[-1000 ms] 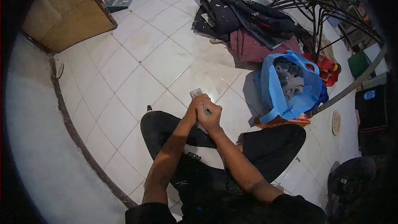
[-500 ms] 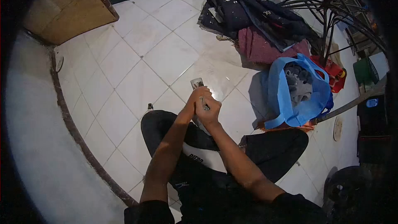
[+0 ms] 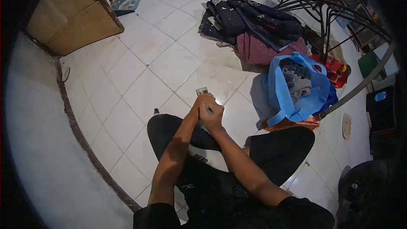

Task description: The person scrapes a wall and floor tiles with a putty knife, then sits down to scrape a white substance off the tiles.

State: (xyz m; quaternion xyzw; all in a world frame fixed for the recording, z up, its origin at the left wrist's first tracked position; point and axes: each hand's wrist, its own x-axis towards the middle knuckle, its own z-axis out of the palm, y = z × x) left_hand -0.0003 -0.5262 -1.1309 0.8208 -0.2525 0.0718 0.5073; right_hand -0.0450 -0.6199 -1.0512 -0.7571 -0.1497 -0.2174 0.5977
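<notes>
Both hands meet in front of my crossed legs. My left hand is closed around a small pale object with a dark patch, whose end sticks out beyond the fingers. Against it, my right hand is closed too, with a bit of something greyish showing between its fingers; I cannot make out what it is. Below the hands, a white cloth or garment part with dark letters shows between my dark-clad legs.
A blue bag holding grey cloth stands at the right. Behind it lie dark folded clothes and a maroon cloth. Black metal legs rise at the upper right. A wooden panel and a dustpan are upper left.
The view has shifted slightly, so the bag and clothes appear a little further left. My hands stay together, and less of the pale object shows beyond the fingers.
</notes>
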